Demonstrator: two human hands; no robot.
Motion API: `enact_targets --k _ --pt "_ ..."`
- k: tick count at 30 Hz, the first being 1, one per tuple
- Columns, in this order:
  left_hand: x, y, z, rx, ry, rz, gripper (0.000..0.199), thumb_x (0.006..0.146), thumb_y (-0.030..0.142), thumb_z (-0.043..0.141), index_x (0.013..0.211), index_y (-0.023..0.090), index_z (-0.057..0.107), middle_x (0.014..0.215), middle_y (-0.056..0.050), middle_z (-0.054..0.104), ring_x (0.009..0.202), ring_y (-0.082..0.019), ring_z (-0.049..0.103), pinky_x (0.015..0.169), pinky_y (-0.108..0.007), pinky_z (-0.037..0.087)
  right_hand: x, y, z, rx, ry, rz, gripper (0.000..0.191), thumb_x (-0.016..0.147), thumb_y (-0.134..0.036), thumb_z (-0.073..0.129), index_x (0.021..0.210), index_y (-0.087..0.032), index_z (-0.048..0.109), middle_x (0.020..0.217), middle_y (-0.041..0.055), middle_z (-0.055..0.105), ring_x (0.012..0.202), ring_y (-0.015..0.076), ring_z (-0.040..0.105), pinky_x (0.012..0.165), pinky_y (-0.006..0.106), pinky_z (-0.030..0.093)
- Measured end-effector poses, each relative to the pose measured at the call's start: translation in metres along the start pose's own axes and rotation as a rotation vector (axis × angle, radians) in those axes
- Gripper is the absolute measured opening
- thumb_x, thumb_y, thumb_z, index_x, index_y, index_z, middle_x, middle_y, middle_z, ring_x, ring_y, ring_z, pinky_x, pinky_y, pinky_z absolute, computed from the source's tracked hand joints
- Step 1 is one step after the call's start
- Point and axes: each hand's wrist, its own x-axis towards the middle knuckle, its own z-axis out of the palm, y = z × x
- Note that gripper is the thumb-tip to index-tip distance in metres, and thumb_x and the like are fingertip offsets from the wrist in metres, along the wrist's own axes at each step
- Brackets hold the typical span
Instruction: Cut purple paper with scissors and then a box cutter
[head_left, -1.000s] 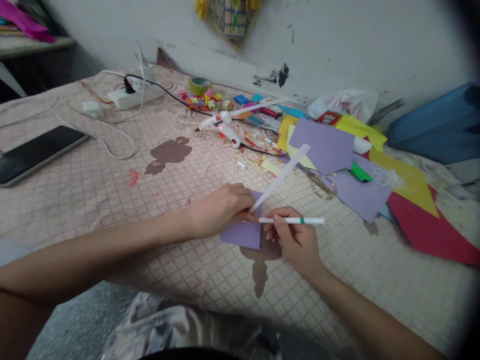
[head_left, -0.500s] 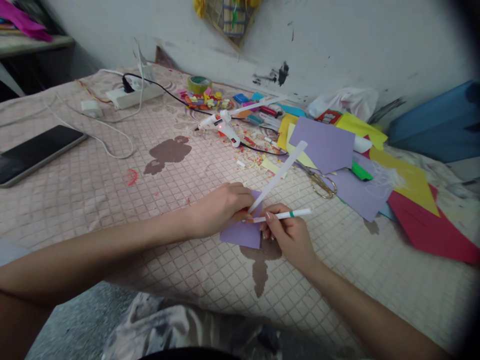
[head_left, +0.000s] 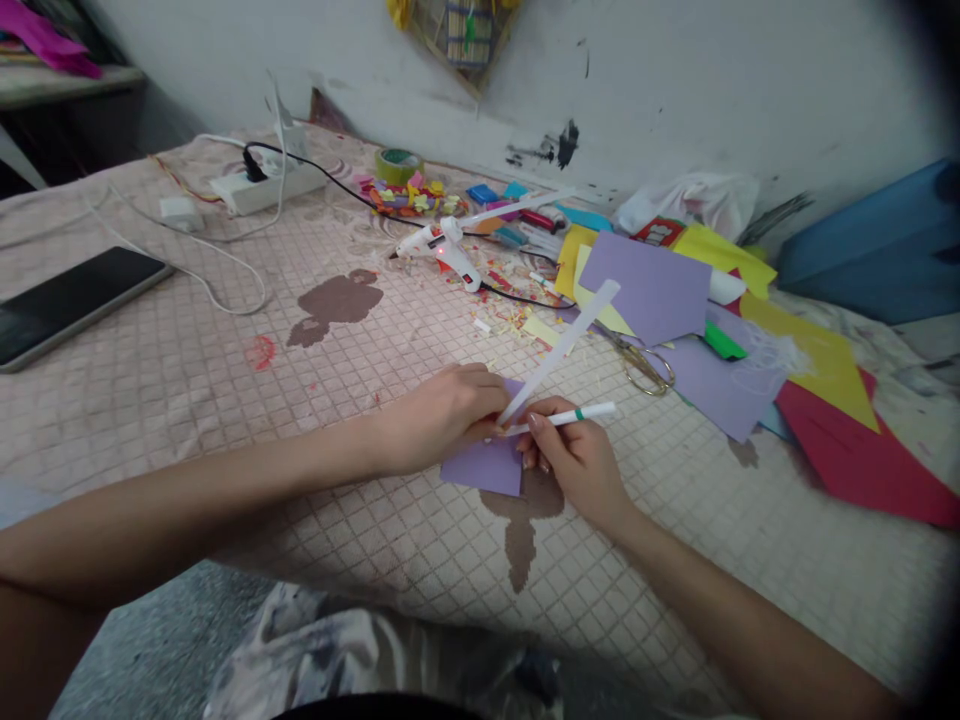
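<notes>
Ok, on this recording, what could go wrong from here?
The marker in the right hand has its tip close to the left hand, so it could mark those fingers, the white paper strip or the purple paper. The strip stands up from a light pinch and might slip. The hot glue gun shows a red light beside paper scraps, so a careless reach could risk a burn.

A quilted pink bed carries a lilac paper square under the left hand. A smartphone lies well left of that hand, a hot glue gun beyond it, and scissors and a red paper sheet right of the right hand.
</notes>
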Motion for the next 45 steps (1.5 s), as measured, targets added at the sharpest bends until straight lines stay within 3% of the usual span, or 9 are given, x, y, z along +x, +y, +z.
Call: enact_targets --k 19,26,30,37,45 --pt "0.0 -0.002 0.002 -0.056 0.039 0.064 0.014 0.089 0.011 0.05 0.09 0.013 0.064 0.097 -0.009 0.066 0.097 -0.019 0.059 0.089 -0.035 0.047 0.072 -0.002 -0.019 -0.004 -0.518 0.146 0.04 0.084 -0.054 0.052 0.075 -0.016 0.052 0.051 -0.0026 0.057 0.037 0.006 0.047 0.036 0.017 0.028" --pt "0.001 -0.001 0.001 -0.092 0.029 0.057 0.013 0.09 0.012 0.051 0.09 0.013 0.063 0.098 -0.009 0.066 0.098 -0.019 0.058 0.091 -0.035 0.047 0.082 -0.002 -0.012 0.064 -0.636 0.143 0.031 0.084 -0.046 0.057 0.077 -0.015 0.053 0.05 -0.0038 0.058 0.036 0.0053 0.047 0.034 0.015 0.028" --pt "0.0 -0.002 0.002 -0.085 0.037 0.043 0.012 0.089 0.012 0.051 0.088 0.014 0.063 0.097 -0.008 0.065 0.097 -0.019 0.058 0.09 -0.035 0.047 0.087 0.005 -0.011 0.068 -0.646 0.155 0.026 0.083 -0.041 0.06 0.081 -0.016 0.053 0.053 -0.0039 0.06 0.037 0.0063 0.049 0.034 0.015 0.031" --pt "0.0 -0.002 0.001 -0.1 0.01 0.026 0.014 0.089 0.012 0.05 0.093 0.013 0.063 0.102 -0.01 0.064 0.1 -0.02 0.058 0.092 -0.038 0.046 0.088 0.009 -0.01 0.14 -0.538 0.104 0.031 0.085 -0.045 0.054 0.072 -0.017 0.05 0.046 -0.0061 0.052 0.034 0.0047 0.041 0.033 0.015 0.029" --pt "-0.001 -0.002 0.002 -0.073 0.025 0.015 0.013 0.089 0.011 0.05 0.089 0.013 0.063 0.099 -0.009 0.065 0.098 -0.02 0.058 0.09 -0.036 0.047 0.087 0.005 -0.011 0.036 -0.54 0.061 0.029 0.082 -0.042 0.06 0.072 -0.016 0.053 0.05 -0.0047 0.056 0.035 0.0049 0.044 0.034 0.016 0.03"
